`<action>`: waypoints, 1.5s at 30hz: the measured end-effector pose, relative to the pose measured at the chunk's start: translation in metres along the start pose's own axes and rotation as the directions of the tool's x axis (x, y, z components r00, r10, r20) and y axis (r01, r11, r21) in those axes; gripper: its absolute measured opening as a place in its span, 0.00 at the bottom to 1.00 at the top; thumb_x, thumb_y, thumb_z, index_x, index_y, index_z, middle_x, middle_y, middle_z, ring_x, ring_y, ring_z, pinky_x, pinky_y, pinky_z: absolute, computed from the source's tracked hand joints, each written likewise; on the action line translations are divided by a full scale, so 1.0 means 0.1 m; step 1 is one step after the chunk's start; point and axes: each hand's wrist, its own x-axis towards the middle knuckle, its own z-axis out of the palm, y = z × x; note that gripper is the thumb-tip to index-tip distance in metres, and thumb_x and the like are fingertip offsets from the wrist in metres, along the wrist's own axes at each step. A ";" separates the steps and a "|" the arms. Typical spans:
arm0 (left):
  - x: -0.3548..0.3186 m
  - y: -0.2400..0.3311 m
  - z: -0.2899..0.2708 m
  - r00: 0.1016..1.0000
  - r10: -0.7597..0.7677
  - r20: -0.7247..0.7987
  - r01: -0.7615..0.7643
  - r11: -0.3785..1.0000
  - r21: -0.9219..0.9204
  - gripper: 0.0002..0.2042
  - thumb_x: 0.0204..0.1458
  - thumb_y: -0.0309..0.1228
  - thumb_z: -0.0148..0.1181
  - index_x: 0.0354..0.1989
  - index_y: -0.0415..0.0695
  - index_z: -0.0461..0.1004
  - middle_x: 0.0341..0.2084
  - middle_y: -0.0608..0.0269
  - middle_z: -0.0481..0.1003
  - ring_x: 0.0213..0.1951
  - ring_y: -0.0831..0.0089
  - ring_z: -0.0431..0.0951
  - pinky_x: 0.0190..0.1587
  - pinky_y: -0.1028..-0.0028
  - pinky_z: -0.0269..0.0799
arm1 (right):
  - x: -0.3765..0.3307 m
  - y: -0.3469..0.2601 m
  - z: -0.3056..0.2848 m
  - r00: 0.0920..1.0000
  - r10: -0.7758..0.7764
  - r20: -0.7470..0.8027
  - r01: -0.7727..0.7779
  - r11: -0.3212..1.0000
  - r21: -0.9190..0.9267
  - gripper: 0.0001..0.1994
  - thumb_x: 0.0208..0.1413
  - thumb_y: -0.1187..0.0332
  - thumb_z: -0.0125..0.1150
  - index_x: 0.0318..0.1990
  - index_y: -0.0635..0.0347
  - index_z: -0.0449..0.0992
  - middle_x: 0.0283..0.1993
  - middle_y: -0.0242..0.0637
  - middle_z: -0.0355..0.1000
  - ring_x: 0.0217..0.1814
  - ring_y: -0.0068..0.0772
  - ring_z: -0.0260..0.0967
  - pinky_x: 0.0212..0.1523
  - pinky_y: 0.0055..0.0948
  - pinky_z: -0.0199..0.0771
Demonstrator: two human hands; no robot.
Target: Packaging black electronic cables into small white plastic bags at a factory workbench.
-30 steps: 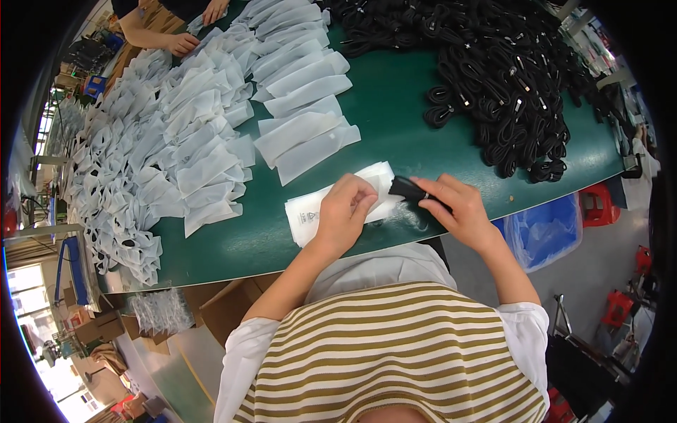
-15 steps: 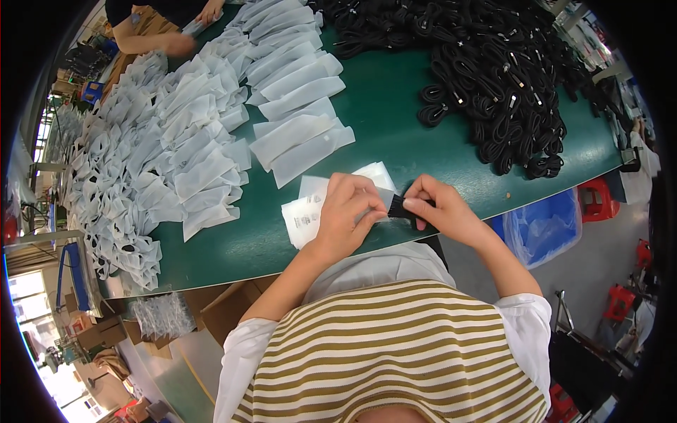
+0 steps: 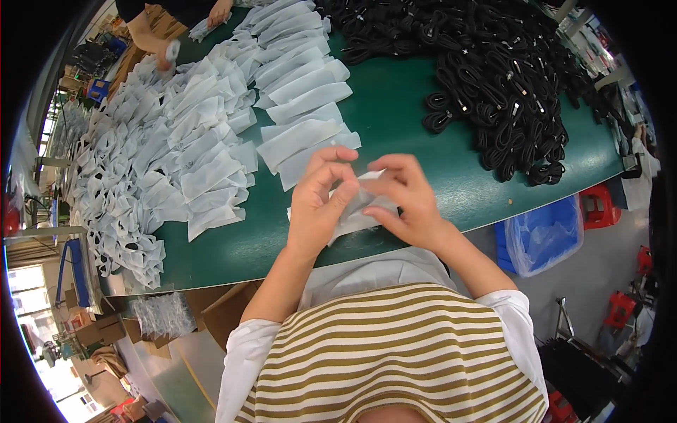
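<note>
My left hand (image 3: 315,208) is raised over a stack of white translucent bags (image 3: 357,223) near the table's front edge, its fingers bent and apart. Facing it from the right, my right hand (image 3: 409,204) has its thumb spread away from the fingers. Between the hands lies a greyish filmy bag (image 3: 358,202); its contents do not show clearly, and no grip on it can be seen. My hands cover much of the stack. Just beyond them, a row of filled white bags (image 3: 308,136) runs away across the green table (image 3: 395,106).
Many coiled black cables (image 3: 504,106) are heaped at the far right. Piles of filled bags (image 3: 204,166) cover the left side. A co-worker's hand (image 3: 167,56) is busy at the far left. A blue lined bin (image 3: 543,233) and a red stool (image 3: 599,206) stand right of the table.
The black cable end pinched in my right hand is out of sight now. Both hands have loosened; my left moved left, my right turned inward. The co-worker's hand shifted left.
</note>
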 end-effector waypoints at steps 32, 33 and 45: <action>0.62 -0.34 -0.51 0.906 0.328 0.267 -0.348 0.220 0.911 0.28 0.47 0.32 0.68 0.60 0.49 0.69 0.58 0.49 0.64 0.60 0.51 0.64 0.60 0.51 0.62 | 0.18 0.76 -0.86 0.975 0.089 -0.205 -0.184 0.843 -0.506 0.14 0.58 0.74 0.61 0.51 0.65 0.74 0.39 0.37 0.71 0.39 0.34 0.71 0.37 0.27 0.68; 0.45 -0.29 -0.40 0.924 0.271 0.270 -0.351 0.320 0.880 0.24 0.47 0.31 0.69 0.56 0.47 0.72 0.52 0.50 0.67 0.55 0.52 0.68 0.56 0.55 0.66 | 0.15 0.72 -0.86 0.972 0.103 -0.209 -0.198 0.840 -0.505 0.14 0.58 0.74 0.61 0.51 0.65 0.74 0.39 0.37 0.71 0.39 0.34 0.71 0.37 0.27 0.68; -0.25 -0.49 0.17 0.969 0.106 0.224 -0.239 0.637 0.733 0.06 0.50 0.21 0.64 0.33 0.39 0.72 0.31 0.59 0.72 0.31 0.64 0.74 0.34 0.68 0.71 | -0.38 0.13 -0.58 0.923 0.385 0.004 -0.384 0.921 -0.061 0.18 0.58 0.74 0.61 0.56 0.63 0.73 0.39 0.33 0.71 0.31 0.23 0.66 0.30 0.24 0.68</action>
